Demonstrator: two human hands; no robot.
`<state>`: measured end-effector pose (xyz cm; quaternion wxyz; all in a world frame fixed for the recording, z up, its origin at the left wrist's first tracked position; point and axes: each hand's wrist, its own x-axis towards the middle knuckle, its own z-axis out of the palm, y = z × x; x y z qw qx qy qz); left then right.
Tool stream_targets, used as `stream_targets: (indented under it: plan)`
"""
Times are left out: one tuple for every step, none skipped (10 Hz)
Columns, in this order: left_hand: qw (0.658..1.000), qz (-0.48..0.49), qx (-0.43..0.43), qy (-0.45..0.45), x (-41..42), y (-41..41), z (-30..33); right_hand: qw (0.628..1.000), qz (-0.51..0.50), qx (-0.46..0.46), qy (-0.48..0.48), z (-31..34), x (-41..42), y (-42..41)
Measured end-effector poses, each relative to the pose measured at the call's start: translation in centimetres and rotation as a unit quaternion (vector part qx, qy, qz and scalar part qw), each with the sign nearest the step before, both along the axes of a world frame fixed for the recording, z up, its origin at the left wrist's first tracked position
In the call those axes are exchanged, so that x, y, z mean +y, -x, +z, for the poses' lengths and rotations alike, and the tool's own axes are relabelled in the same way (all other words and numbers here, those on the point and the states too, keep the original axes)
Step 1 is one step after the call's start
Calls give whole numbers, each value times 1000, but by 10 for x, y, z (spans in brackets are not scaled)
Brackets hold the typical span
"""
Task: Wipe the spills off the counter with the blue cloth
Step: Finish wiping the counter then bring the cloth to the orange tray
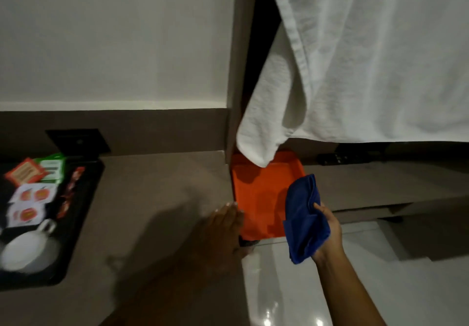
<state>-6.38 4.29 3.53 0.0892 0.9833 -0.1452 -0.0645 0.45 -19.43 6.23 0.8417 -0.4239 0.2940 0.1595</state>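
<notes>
My right hand grips the bunched blue cloth, held in the air just right of the brown counter's right edge and in front of an orange tray. My left hand lies flat, palm down, on the counter near that right edge, fingers together and pointing away, touching the tray's left side. No spill can be made out on the dim counter top.
A black tray at the counter's left holds tea sachets and a white cup. A white towel hangs down over the orange tray. Glossy white floor lies below on the right; a low shelf runs behind.
</notes>
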Motion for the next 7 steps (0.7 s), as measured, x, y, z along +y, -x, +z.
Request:
stream_targets:
  plan:
    - [998,16,52,-18,-31,-43,-27,1000,19,-16,-5,-17,-21,-48]
    - [995,36,77,-45,-40,-57,-48,996,63,-53,47,-36,-27,-89]
    - [994,30,75,-69,-41,-58,-56,972,108,-92,186,-59,-20,-118]
    - [993,38,85,-73,-44,-58,-56,842,245,-175,448,-90,-2,-133]
    - [989,41,106,-97,-47,-61,-52,596,429,-223,641,-127,18,-126]
    - [986,37,115,-114,-49,-60,-53,506,418,-243,714,-140,28,-113]
    - [989,32,109,-98,-46,-61,-51,520,416,-227,710,-134,27,-112]
